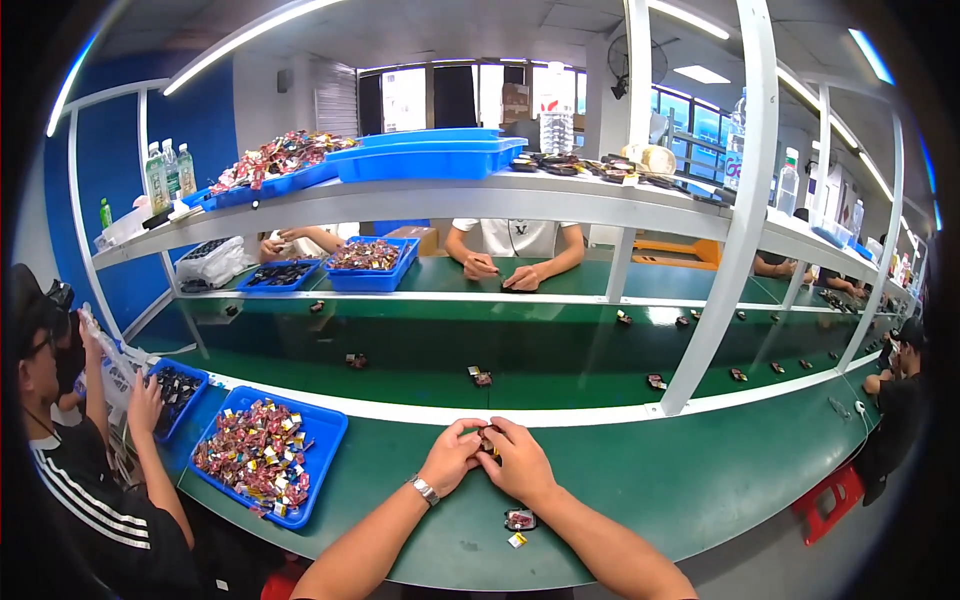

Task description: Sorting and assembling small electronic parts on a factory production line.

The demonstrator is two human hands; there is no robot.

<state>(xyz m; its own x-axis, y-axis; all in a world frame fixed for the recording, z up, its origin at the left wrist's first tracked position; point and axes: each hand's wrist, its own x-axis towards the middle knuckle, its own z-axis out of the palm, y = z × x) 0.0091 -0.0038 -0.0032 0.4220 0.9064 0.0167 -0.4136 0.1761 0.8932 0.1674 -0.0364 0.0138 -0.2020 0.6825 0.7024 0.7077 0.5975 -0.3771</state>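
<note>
My left hand (450,462) and my right hand (522,464) meet over the green bench, fingers closed round a small dark piece with a bit of yellow (490,446). Most of that piece is hidden by the fingers, so its kind cannot be made out. Nearer me, beside my right forearm, lies a small black casing (520,520) with dark red inside. A yellow-and-white tab (517,540) sticks out on its near side. To the left of my hands stands a blue tray (335,428), heaped with small red, yellow and white parts.
Beyond a white rail, a dark green conveyor belt (420,365) carries several small assemblies. A white shelf post (708,310) rises at the right. At the left, a person handles a clear bag near a blue tray of black parts (178,395). Someone works opposite, under the shelf (440,208).
</note>
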